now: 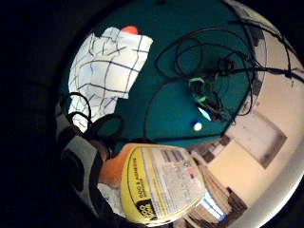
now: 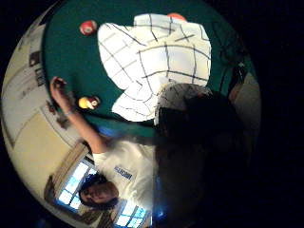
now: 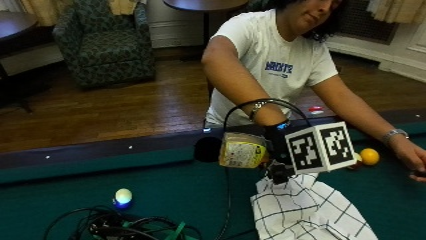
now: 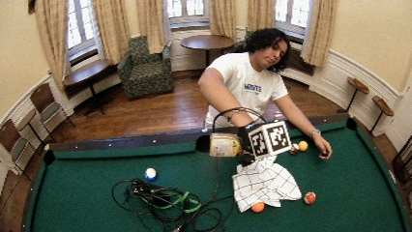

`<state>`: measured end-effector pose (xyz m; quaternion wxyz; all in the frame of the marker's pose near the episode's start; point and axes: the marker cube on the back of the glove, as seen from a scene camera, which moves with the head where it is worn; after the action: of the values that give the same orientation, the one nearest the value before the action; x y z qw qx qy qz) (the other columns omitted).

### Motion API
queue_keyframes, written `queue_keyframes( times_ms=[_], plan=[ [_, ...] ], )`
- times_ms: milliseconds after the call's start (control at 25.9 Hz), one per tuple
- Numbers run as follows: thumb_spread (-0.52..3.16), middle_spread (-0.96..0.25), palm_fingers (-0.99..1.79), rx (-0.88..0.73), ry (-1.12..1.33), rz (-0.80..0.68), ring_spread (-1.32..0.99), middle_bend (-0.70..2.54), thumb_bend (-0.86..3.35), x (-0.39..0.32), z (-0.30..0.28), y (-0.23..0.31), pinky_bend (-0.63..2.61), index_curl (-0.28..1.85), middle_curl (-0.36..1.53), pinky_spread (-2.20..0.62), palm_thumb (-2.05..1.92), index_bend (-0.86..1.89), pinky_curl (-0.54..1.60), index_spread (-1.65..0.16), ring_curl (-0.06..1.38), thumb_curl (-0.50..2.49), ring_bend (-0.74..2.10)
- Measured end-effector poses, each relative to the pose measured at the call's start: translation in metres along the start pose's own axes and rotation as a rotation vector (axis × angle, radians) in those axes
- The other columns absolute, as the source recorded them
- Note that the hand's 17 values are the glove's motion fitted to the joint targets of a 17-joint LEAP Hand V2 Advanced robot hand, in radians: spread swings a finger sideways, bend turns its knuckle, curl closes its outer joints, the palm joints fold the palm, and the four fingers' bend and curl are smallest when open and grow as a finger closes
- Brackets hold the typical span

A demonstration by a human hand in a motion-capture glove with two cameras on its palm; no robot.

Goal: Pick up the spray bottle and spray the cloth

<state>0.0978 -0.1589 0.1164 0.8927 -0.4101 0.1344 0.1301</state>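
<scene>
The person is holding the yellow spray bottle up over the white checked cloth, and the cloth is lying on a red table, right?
Almost. The gloved right hand does hold the yellow spray bottle above the white checked cloth, but the table is green, not red, as the outside view shows.

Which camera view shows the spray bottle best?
The outside view: the spray bottle shows whole, lifted over the table in the gloved right hand. The wide outside view shows it smaller. The little finger side palm view shows only its yellow label; the thumb side palm view shows nothing clear.
</scene>
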Motion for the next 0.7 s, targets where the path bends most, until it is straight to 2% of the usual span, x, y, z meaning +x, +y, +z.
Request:
queue_keyframes(
  times_ms=[348, 696],
  plan=[
    [0.32, -0.22, 1.37, -0.174, 0.266, 0.037, -0.21, 0.65, -0.03, -0.032, 0.06, -0.034, 0.48, 0.59, 0.58, -0.32, 0.9, 0.46, 0.4, -0.26, 0.49, 0.84, 0.73],
    [0.32, -0.22, 1.37, -0.229, 0.329, 0.042, -0.2, 0.65, -0.03, -0.035, 0.09, -0.045, 0.47, 0.6, 0.57, -0.31, 0.9, 0.45, 0.4, -0.26, 0.49, 0.85, 0.74]
  ],
)
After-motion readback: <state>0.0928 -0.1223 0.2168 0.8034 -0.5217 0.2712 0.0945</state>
